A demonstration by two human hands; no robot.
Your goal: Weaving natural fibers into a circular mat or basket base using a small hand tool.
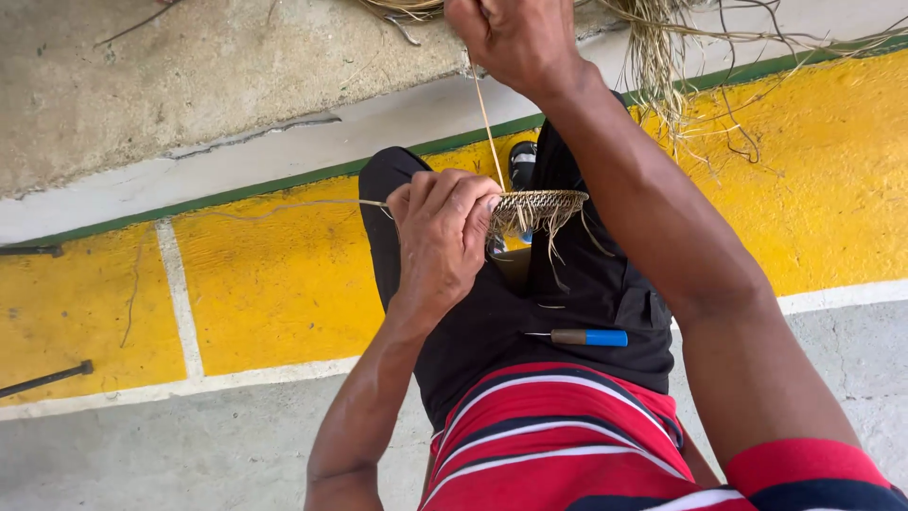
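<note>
My left hand point(443, 237) grips the edge of a small round woven piece point(541, 204) with loose fibre ends hanging from its rim, held above my lap. My right hand point(515, 38) is raised near the top of the view, fingers closed on a thin pale straw strand point(488, 128) that runs taut down to the woven piece. A tool with a blue and brown handle point(588, 337) and a thin metal tip lies on my black shorts point(492, 322).
A heap of loose dry straw point(662, 38) lies on the ground ahead. The floor is yellow paint point(274, 284) with white lines and a green stripe, then bare concrete point(170, 85). Two dark metal rods point(47, 378) lie at the left.
</note>
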